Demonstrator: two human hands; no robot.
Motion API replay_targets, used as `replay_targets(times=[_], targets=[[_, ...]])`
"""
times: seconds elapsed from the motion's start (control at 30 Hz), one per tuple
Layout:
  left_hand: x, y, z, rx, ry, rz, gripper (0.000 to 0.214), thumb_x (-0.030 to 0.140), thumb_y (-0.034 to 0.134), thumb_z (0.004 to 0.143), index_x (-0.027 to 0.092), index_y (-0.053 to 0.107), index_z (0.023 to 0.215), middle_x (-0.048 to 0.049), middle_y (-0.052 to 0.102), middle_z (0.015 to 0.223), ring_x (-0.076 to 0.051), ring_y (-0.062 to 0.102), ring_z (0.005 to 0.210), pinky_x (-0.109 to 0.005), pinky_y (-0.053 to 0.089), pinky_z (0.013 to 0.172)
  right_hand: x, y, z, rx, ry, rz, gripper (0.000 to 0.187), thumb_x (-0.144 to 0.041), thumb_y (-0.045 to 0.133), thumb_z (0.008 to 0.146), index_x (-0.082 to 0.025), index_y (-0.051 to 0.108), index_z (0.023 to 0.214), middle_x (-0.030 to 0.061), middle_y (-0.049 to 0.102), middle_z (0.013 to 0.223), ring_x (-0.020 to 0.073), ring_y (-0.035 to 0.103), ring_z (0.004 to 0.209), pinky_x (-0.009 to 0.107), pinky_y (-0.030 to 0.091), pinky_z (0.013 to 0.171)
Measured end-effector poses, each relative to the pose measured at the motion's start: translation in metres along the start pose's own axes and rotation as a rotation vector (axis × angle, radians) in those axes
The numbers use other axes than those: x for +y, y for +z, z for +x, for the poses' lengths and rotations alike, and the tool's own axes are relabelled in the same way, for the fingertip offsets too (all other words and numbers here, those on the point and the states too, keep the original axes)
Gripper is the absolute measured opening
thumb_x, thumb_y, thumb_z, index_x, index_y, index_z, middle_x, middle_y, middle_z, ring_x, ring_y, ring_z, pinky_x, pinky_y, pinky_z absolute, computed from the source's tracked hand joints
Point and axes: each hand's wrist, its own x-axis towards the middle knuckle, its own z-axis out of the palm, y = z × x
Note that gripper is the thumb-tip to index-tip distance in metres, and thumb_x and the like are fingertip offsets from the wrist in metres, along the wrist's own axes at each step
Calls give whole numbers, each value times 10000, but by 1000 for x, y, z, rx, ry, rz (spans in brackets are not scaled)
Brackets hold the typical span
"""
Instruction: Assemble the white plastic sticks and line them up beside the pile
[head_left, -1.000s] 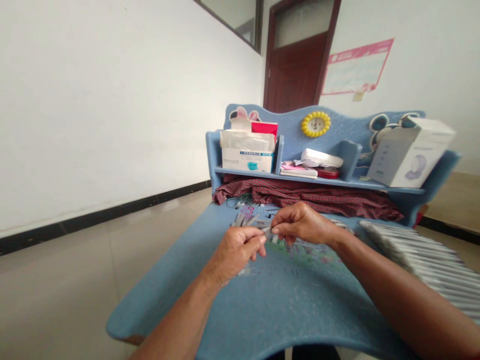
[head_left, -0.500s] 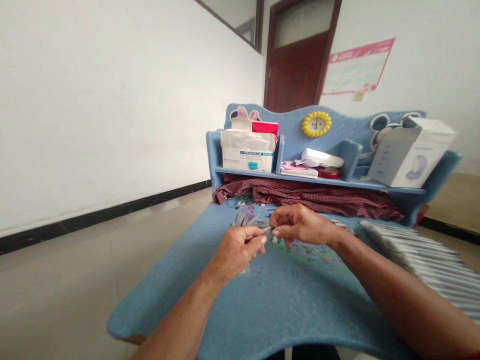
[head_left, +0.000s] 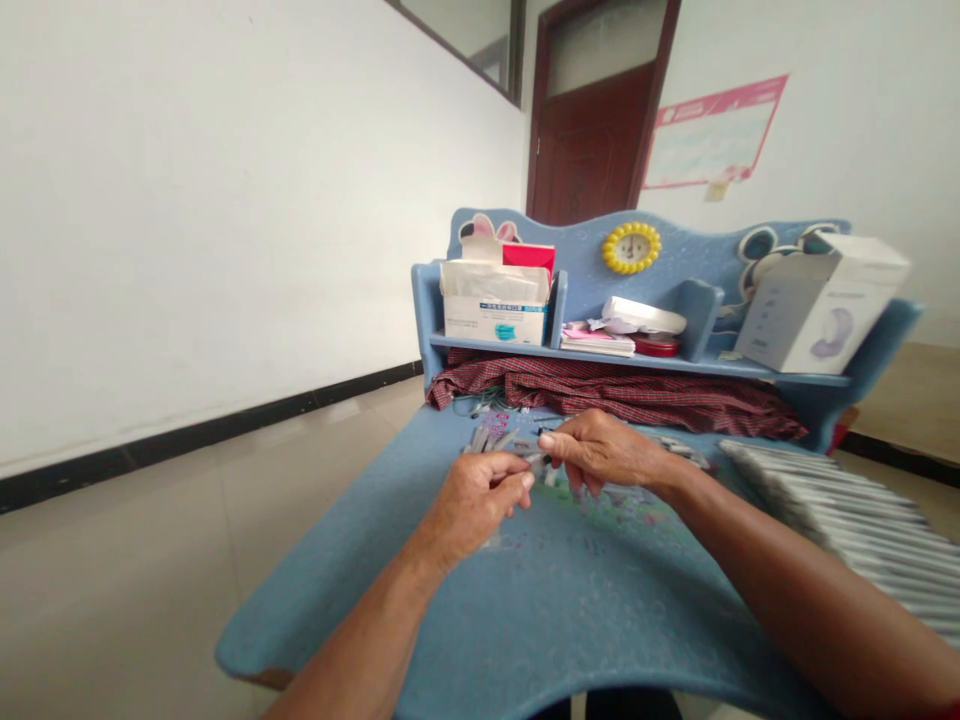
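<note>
My left hand is closed in a pinch between thumb and forefinger. It holds a slim, clear-grey stick-like piece, perhaps part of a pen. Just to the right, my right hand is closed with its fingertips at the far end of that piece. A small black piece shows at its thumb tip; the exact kind is too small to make out. Behind my left hand, several similar slim grey pieces lie loose on the blue desk. More small pieces lie behind my right wrist.
A row of silvery-grey sticks in clear wrap lies at the right. Along the back runs a bunched checked cloth. The shelf above holds a mask box, a white carton and a red tin.
My right hand's thumb has lifted and straightened, and the fingers beneath have shifted. The black piece shows more clearly at its tip. My left hand stays almost still.
</note>
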Motion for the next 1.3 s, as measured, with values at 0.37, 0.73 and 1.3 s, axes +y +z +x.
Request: replay_targets(times=[0.37,0.73,1.3], targets=[[0,0,0,-14,23,54,184,259,505,747,136,605,653,14,563,557,-83,480,494,-195,372,485,-3,4,0,14,-79,-38,398,-522,517,777,-147,539,646,-26,534,500,64,493,372,156,355,356],[-10,4,1,143,276,319,159,233,554,751,154,672,821,-17,649,726,-125,568,648,-221,428,609,1,14,1,23,152,126,400,-462,487,802,-171,446,530,-43,488,346,54,384,238,158,279,257],[11,4,-10,33,407,717,320,271,615,733,160,604,1034,-91,635,1005,-212,569,929,-306,419,818,23,14,-46,1,120,182,305,-436,572,748,-161,493,643,-39,531,465,64,458,331,169,299,326]])
